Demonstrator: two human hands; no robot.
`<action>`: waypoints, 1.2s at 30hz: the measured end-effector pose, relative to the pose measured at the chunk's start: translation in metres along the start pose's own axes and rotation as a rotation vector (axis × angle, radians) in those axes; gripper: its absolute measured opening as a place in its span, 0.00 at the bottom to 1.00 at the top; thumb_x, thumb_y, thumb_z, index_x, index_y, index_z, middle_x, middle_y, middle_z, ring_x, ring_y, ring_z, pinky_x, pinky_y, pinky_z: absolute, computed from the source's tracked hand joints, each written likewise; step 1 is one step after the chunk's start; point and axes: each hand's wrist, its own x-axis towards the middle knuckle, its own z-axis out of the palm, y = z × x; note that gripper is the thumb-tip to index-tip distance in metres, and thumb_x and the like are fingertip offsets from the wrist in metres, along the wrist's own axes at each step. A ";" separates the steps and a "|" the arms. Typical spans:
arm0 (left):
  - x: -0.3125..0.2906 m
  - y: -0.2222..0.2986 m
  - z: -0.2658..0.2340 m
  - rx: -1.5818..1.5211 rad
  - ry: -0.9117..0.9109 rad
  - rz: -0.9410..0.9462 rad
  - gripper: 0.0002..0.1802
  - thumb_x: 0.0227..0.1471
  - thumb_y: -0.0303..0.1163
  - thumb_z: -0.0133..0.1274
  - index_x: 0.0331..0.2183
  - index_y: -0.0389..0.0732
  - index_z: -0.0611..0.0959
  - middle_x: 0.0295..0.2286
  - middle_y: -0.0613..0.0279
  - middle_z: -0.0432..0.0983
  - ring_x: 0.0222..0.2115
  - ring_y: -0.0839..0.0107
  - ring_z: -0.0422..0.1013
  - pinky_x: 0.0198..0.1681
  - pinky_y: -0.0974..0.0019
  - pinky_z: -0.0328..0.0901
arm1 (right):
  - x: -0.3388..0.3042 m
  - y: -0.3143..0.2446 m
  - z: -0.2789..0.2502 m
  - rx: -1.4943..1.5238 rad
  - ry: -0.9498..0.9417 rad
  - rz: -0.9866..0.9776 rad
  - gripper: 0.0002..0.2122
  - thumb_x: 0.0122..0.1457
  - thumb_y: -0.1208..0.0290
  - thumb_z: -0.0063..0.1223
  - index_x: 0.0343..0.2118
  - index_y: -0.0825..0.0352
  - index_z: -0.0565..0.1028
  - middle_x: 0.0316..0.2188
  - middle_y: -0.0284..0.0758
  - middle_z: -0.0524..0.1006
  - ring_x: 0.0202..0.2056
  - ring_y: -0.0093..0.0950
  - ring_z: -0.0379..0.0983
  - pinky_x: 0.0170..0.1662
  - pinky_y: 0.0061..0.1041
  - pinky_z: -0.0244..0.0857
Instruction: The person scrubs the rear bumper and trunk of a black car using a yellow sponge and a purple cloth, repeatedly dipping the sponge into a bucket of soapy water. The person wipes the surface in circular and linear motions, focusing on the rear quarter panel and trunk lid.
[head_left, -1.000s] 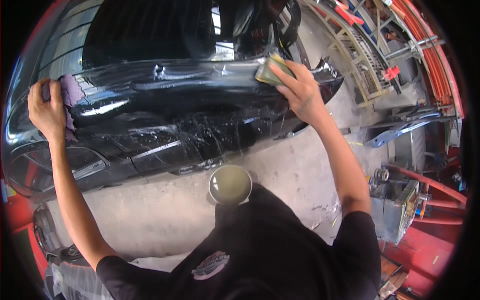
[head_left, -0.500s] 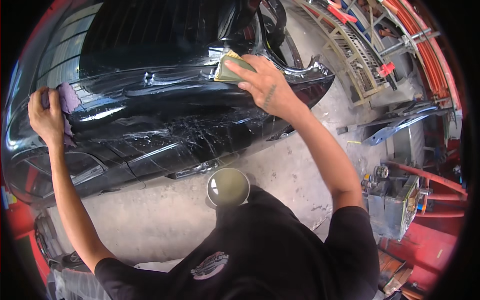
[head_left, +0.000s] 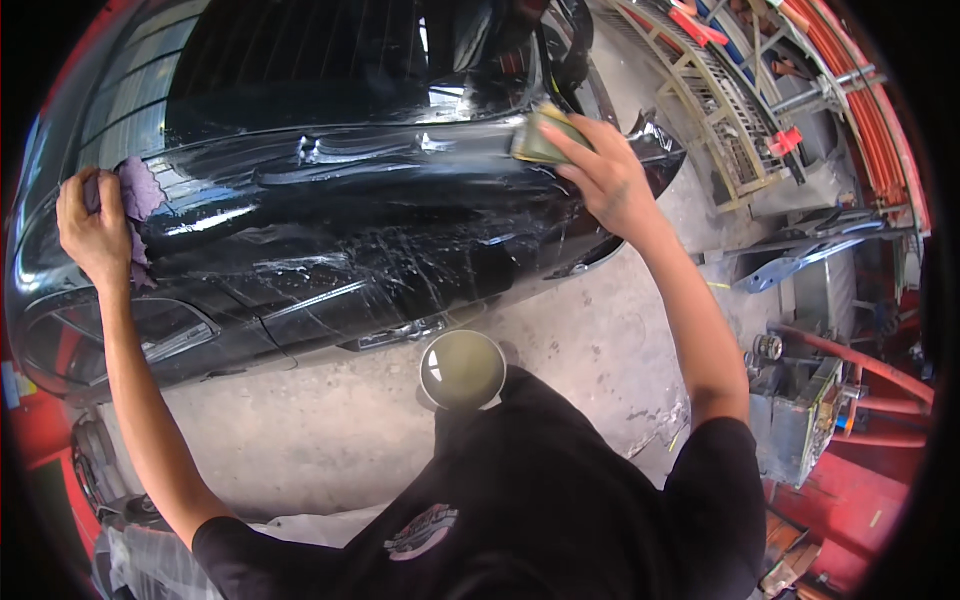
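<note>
Under my left hand (head_left: 95, 225), a ragged-edged purple cloth (head_left: 143, 190) is gripped and rests on the glossy black car body (head_left: 340, 215). My right hand (head_left: 605, 175) holds an olive-green sanding block (head_left: 543, 140) with yellowish sandpaper at its edge. The block lies against the upper body panel, close to the rear pillar by the window. Water streaks and pale wet runs cover the panel between both hands. A round bucket (head_left: 463, 368) of cloudy greenish water stands between the car and my body.
Metal racks (head_left: 735, 130) and orange-red pipes (head_left: 860, 110) stand at the far right. Nearer on that side are a loose bluish panel (head_left: 800, 262) and a grey metal machine (head_left: 795, 420). Concrete floor (head_left: 270, 440) runs alongside the car.
My right hand has slid the sanding block to the right along the panel. The left hand and cloth stay nearly in place. The view has shifted slightly.
</note>
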 end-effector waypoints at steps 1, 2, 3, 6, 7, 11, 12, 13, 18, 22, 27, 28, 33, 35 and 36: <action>0.003 0.005 0.007 -0.016 -0.009 -0.007 0.12 0.60 0.36 0.62 0.41 0.39 0.87 0.39 0.53 0.84 0.44 0.51 0.80 0.50 0.54 0.71 | -0.012 -0.009 -0.002 -0.011 0.021 0.066 0.26 0.64 0.76 0.61 0.66 0.55 0.77 0.60 0.49 0.75 0.57 0.51 0.74 0.64 0.44 0.66; 0.006 0.011 0.015 -0.034 -0.017 -0.014 0.12 0.60 0.36 0.62 0.41 0.39 0.87 0.39 0.53 0.84 0.44 0.51 0.80 0.50 0.54 0.71 | -0.019 -0.015 -0.001 -0.024 0.042 0.133 0.26 0.63 0.76 0.61 0.66 0.57 0.77 0.60 0.49 0.75 0.56 0.51 0.74 0.64 0.44 0.66; 0.009 0.017 0.003 -0.025 -0.009 -0.022 0.12 0.61 0.36 0.62 0.41 0.38 0.87 0.40 0.53 0.84 0.44 0.50 0.80 0.50 0.54 0.71 | -0.014 -0.031 0.012 0.008 0.090 0.101 0.27 0.63 0.75 0.62 0.66 0.58 0.76 0.59 0.49 0.75 0.56 0.51 0.74 0.63 0.45 0.66; 0.004 -0.002 0.020 -0.014 -0.047 -0.006 0.12 0.62 0.36 0.62 0.43 0.38 0.87 0.41 0.54 0.85 0.46 0.53 0.80 0.52 0.56 0.71 | 0.026 -0.067 0.037 0.075 0.187 0.040 0.29 0.61 0.72 0.65 0.67 0.56 0.75 0.58 0.50 0.75 0.57 0.50 0.73 0.61 0.45 0.66; 0.004 -0.009 0.013 0.012 -0.060 0.014 0.12 0.62 0.36 0.62 0.43 0.38 0.87 0.42 0.54 0.85 0.46 0.53 0.80 0.52 0.55 0.71 | 0.025 -0.065 0.035 0.107 0.161 0.034 0.29 0.61 0.72 0.65 0.67 0.56 0.75 0.58 0.50 0.75 0.57 0.49 0.73 0.61 0.45 0.66; -0.003 -0.008 0.020 -0.047 0.013 0.026 0.12 0.62 0.36 0.61 0.42 0.39 0.87 0.40 0.53 0.84 0.44 0.50 0.80 0.50 0.54 0.71 | -0.041 -0.022 0.017 0.001 0.155 0.148 0.27 0.60 0.74 0.65 0.65 0.57 0.78 0.58 0.50 0.75 0.57 0.49 0.72 0.61 0.45 0.65; 0.001 -0.006 0.016 -0.036 0.005 0.015 0.12 0.62 0.36 0.61 0.42 0.39 0.87 0.40 0.53 0.84 0.44 0.50 0.80 0.50 0.54 0.71 | -0.042 -0.023 0.019 -0.016 0.179 0.153 0.28 0.59 0.75 0.66 0.64 0.58 0.78 0.57 0.48 0.75 0.55 0.48 0.72 0.59 0.45 0.65; 0.004 -0.004 0.014 -0.024 -0.004 0.004 0.12 0.62 0.36 0.61 0.42 0.39 0.87 0.40 0.54 0.84 0.44 0.50 0.80 0.50 0.54 0.71 | -0.041 -0.026 0.021 -0.033 0.203 0.158 0.29 0.57 0.76 0.67 0.64 0.58 0.77 0.56 0.47 0.75 0.54 0.47 0.72 0.57 0.45 0.65; 0.001 -0.015 0.019 0.006 -0.013 0.026 0.11 0.61 0.36 0.61 0.42 0.40 0.87 0.40 0.55 0.84 0.44 0.50 0.80 0.49 0.54 0.71 | 0.011 -0.031 0.033 -0.030 0.223 0.052 0.29 0.57 0.76 0.67 0.64 0.57 0.76 0.54 0.46 0.75 0.52 0.46 0.72 0.55 0.42 0.65; 0.003 -0.017 0.014 0.008 0.001 0.050 0.11 0.61 0.36 0.62 0.42 0.40 0.87 0.40 0.55 0.84 0.44 0.50 0.79 0.49 0.53 0.71 | -0.046 0.001 0.020 -0.110 0.199 0.063 0.29 0.57 0.76 0.66 0.64 0.55 0.77 0.57 0.48 0.75 0.55 0.46 0.73 0.58 0.45 0.66; 0.003 -0.004 0.016 -0.021 -0.013 0.024 0.12 0.61 0.36 0.62 0.41 0.40 0.87 0.40 0.55 0.84 0.44 0.51 0.79 0.49 0.54 0.71 | -0.007 -0.014 0.020 -0.035 0.196 0.059 0.28 0.60 0.75 0.65 0.65 0.55 0.78 0.58 0.47 0.75 0.55 0.48 0.72 0.59 0.45 0.66; 0.004 -0.006 0.016 -0.016 -0.017 0.035 0.11 0.61 0.36 0.62 0.41 0.40 0.87 0.40 0.55 0.84 0.44 0.51 0.80 0.49 0.54 0.71 | -0.002 -0.013 0.016 -0.028 0.159 0.057 0.28 0.60 0.75 0.64 0.65 0.55 0.77 0.59 0.48 0.75 0.56 0.48 0.72 0.60 0.45 0.66; 0.000 -0.008 0.011 -0.011 -0.012 0.014 0.12 0.60 0.37 0.62 0.41 0.40 0.87 0.40 0.55 0.85 0.44 0.51 0.80 0.50 0.53 0.71 | -0.035 0.004 0.000 -0.069 0.069 0.057 0.28 0.61 0.76 0.64 0.66 0.54 0.77 0.61 0.48 0.74 0.57 0.48 0.72 0.60 0.45 0.66; -0.002 0.001 0.024 -0.044 -0.002 -0.019 0.12 0.60 0.37 0.62 0.41 0.40 0.87 0.40 0.55 0.85 0.44 0.51 0.80 0.50 0.53 0.71 | -0.043 0.008 0.001 -0.132 0.100 0.073 0.28 0.60 0.76 0.65 0.65 0.54 0.77 0.60 0.47 0.74 0.56 0.46 0.72 0.59 0.45 0.66; 0.002 0.008 0.030 -0.057 -0.008 -0.014 0.12 0.60 0.37 0.62 0.42 0.40 0.87 0.40 0.55 0.85 0.44 0.51 0.80 0.50 0.53 0.71 | -0.039 -0.005 0.004 -0.087 0.108 0.096 0.28 0.60 0.76 0.65 0.65 0.54 0.78 0.60 0.48 0.74 0.57 0.47 0.72 0.59 0.45 0.66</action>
